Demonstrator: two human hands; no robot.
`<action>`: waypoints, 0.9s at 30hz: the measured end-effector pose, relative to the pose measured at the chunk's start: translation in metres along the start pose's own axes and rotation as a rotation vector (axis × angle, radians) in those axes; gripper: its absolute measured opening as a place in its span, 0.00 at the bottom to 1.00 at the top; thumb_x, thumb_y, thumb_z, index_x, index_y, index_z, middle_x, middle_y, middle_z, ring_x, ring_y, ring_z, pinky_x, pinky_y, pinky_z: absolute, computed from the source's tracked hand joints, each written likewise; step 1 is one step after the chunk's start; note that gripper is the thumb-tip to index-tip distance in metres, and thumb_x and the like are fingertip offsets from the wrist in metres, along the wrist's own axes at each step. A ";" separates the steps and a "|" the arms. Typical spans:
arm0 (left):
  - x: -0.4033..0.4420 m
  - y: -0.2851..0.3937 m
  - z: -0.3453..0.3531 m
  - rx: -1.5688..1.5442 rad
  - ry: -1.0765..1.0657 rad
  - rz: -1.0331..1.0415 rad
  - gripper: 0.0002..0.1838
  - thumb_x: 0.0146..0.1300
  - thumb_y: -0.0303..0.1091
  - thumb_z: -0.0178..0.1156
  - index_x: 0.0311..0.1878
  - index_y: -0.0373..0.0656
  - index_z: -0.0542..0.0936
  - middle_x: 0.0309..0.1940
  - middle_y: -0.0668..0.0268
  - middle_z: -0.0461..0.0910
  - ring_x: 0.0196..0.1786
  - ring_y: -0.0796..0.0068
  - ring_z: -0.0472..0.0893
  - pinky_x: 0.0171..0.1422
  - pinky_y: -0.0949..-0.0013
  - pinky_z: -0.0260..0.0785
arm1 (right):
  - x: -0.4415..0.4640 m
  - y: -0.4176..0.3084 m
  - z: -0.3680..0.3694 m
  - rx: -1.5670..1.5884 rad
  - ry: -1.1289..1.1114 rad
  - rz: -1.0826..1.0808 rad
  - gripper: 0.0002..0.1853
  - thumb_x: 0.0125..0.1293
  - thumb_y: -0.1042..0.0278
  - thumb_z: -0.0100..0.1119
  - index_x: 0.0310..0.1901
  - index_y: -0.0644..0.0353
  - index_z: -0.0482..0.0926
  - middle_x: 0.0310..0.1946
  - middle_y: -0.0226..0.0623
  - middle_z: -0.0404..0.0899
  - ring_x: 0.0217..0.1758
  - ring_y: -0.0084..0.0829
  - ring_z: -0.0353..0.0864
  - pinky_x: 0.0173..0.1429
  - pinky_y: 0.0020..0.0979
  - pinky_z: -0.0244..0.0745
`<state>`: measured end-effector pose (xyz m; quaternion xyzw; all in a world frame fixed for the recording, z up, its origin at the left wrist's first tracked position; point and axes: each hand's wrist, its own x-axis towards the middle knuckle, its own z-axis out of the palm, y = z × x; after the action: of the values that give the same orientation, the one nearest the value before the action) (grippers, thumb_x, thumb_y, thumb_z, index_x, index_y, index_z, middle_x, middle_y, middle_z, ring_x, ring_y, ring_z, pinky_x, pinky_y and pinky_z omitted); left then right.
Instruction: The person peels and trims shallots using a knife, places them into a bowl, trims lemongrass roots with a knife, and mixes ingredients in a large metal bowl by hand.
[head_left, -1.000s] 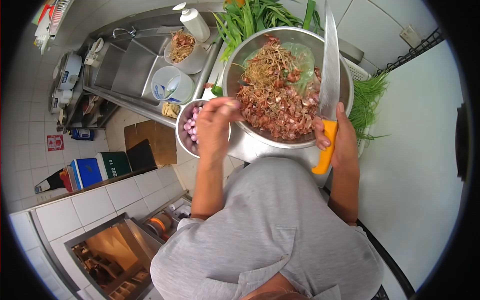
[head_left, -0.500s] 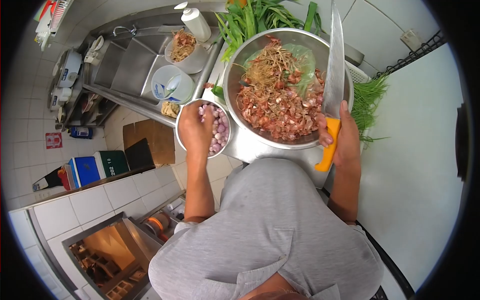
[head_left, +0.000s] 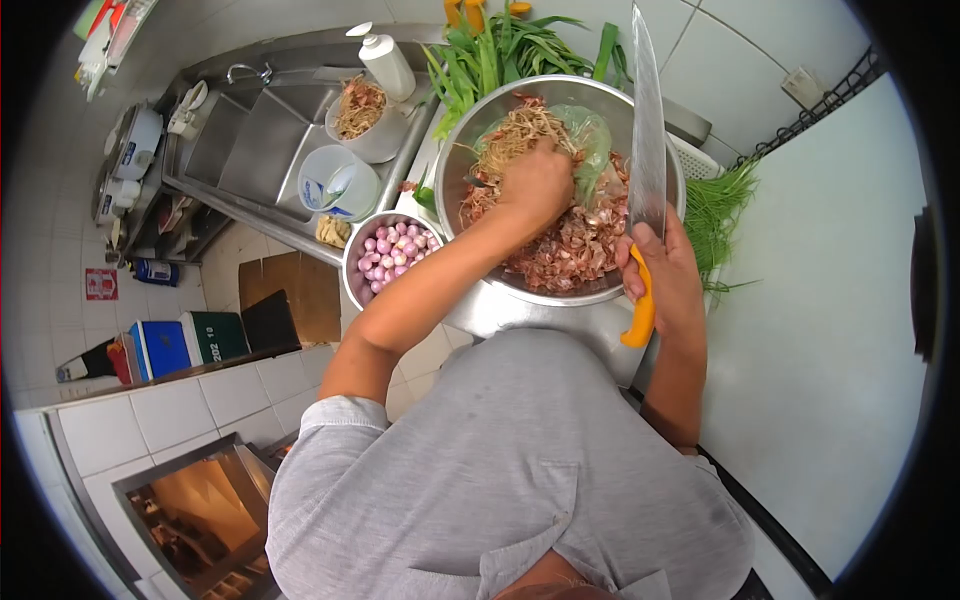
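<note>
My right hand (head_left: 665, 270) is closed round the orange handle of a large kitchen knife (head_left: 648, 120), whose blade points up and away over the right rim of a big steel bowl (head_left: 470, 150). Shallot skins (head_left: 560, 260) and a bundle of dry shallot roots (head_left: 520, 135) fill the bowl, beside a green plastic bag (head_left: 592, 140). My left hand (head_left: 540, 185) reaches down into the bowl at the edge of the roots; its fingertips are hidden. Under my left forearm, a smaller bowl (head_left: 352, 270) holds peeled shallots (head_left: 390, 250).
Left of the bowls is a steel sink (head_left: 265, 130) with a clear plastic tub (head_left: 340, 180), a container of roots and trimmings (head_left: 365, 115) and a white pump bottle (head_left: 388, 65). Leafy greens (head_left: 500, 50) lie behind the big bowl, thin green stalks (head_left: 730, 215) to its right.
My left hand has moved from the small bowl of peeled shallots into the big bowl, uncovering the peeled shallots. The knife stays in my right hand, nearly as before.
</note>
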<state>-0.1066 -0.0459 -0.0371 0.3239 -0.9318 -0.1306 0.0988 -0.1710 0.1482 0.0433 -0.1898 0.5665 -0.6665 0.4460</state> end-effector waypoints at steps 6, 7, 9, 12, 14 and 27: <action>-0.027 -0.041 -0.027 -0.883 0.129 -0.075 0.11 0.57 0.22 0.69 0.43 0.35 0.81 0.33 0.70 0.80 0.35 0.82 0.79 0.41 0.74 0.75 | 0.004 -0.001 -0.004 -0.356 -0.042 -0.058 0.17 0.79 0.58 0.49 0.61 0.57 0.75 0.27 0.32 0.77 0.21 0.15 0.71 0.24 0.22 0.67; -0.030 -0.047 -0.025 -0.881 0.129 -0.076 0.11 0.57 0.22 0.69 0.43 0.35 0.81 0.33 0.70 0.80 0.35 0.82 0.79 0.41 0.74 0.75 | 0.004 -0.002 0.002 -0.520 -0.028 -0.113 0.16 0.79 0.59 0.50 0.60 0.58 0.76 0.26 0.35 0.78 0.22 0.22 0.74 0.27 0.27 0.70; -0.039 -0.053 -0.024 -1.241 0.079 -0.192 0.14 0.57 0.19 0.70 0.46 0.37 0.79 0.35 0.70 0.80 0.36 0.82 0.79 0.39 0.78 0.75 | 0.002 -0.003 0.012 -0.688 -0.020 -0.162 0.15 0.78 0.60 0.50 0.58 0.59 0.77 0.26 0.38 0.79 0.23 0.29 0.77 0.30 0.32 0.72; -0.052 -0.052 -0.030 -1.234 0.102 -0.228 0.16 0.57 0.18 0.71 0.46 0.39 0.78 0.36 0.69 0.80 0.36 0.82 0.79 0.39 0.79 0.76 | 0.002 -0.005 0.021 -0.959 -0.026 -0.346 0.14 0.77 0.62 0.52 0.56 0.60 0.78 0.29 0.46 0.82 0.29 0.45 0.81 0.36 0.43 0.74; -0.060 -0.050 -0.035 -1.138 0.144 -0.225 0.15 0.57 0.18 0.71 0.46 0.37 0.79 0.36 0.68 0.80 0.35 0.82 0.80 0.39 0.78 0.76 | 0.003 -0.005 0.023 -1.220 -0.058 -0.347 0.15 0.75 0.62 0.52 0.57 0.58 0.78 0.32 0.49 0.82 0.33 0.54 0.80 0.39 0.48 0.75; -0.081 -0.026 -0.062 -0.748 0.450 -0.101 0.10 0.56 0.21 0.69 0.42 0.30 0.83 0.33 0.64 0.83 0.31 0.79 0.83 0.36 0.76 0.77 | 0.001 0.007 0.029 -1.394 -0.032 -0.517 0.15 0.72 0.62 0.57 0.57 0.53 0.80 0.30 0.44 0.80 0.29 0.48 0.81 0.33 0.45 0.76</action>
<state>-0.0123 -0.0260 0.0050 0.3316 -0.7587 -0.3898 0.4031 -0.1468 0.1311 0.0446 -0.5657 0.7887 -0.2334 0.0593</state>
